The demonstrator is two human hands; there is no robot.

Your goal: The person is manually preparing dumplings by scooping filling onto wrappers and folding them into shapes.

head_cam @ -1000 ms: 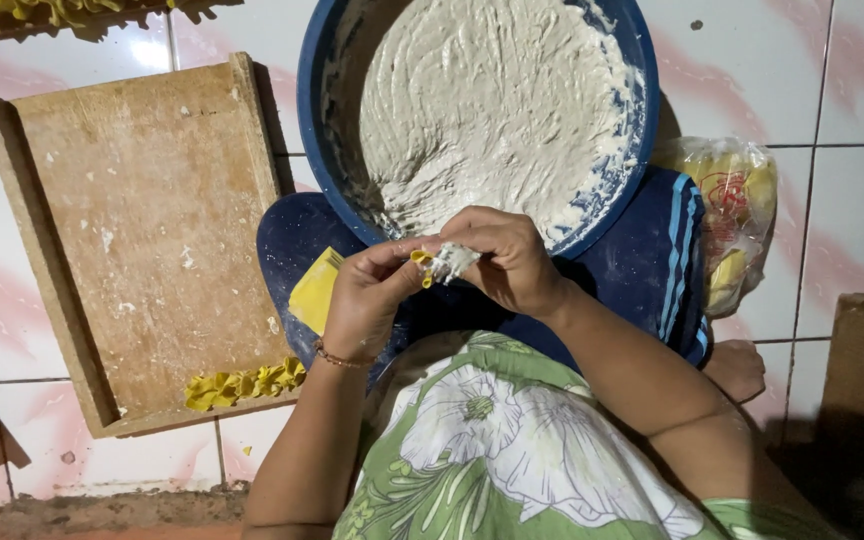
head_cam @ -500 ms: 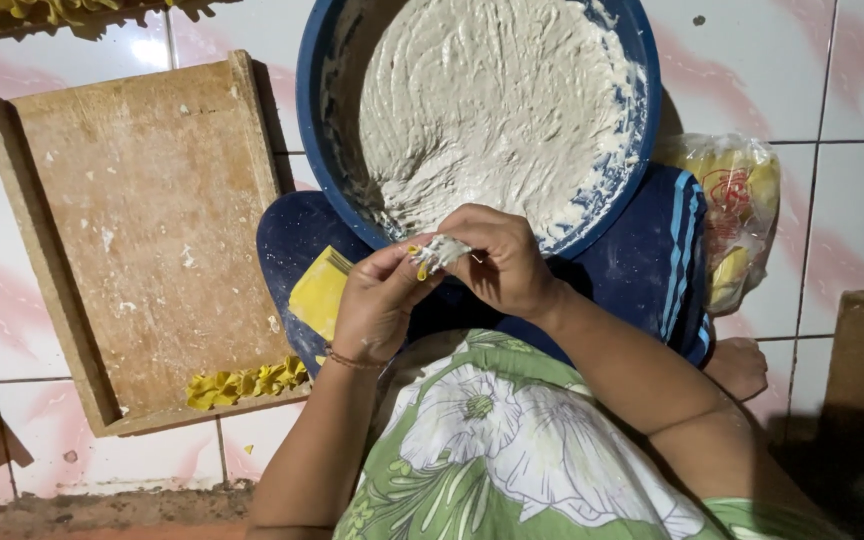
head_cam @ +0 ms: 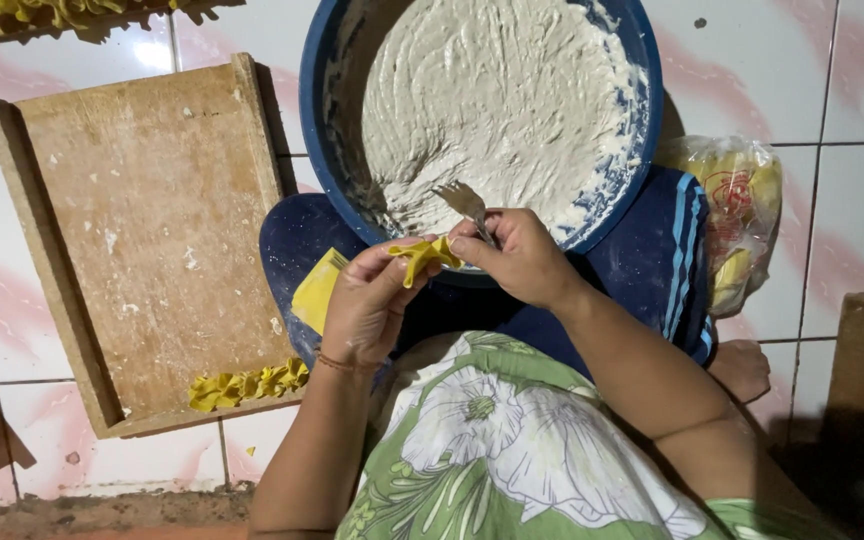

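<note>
Head view: a yellow wrapper (head_cam: 426, 257) is pinched closed by the left hand (head_cam: 372, 305) beside the blue basin (head_cam: 642, 120); a fork (head_cam: 467, 205) is gripped in the right hand (head_cam: 517, 255). Folding appears underway; firm pinching is judged necessary.

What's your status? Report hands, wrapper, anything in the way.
Left hand and right hand both pinch the yellow wrapper. Right also grips a fork. Blue bowl of pale filling just beyond. Nothing between the hands.
</note>
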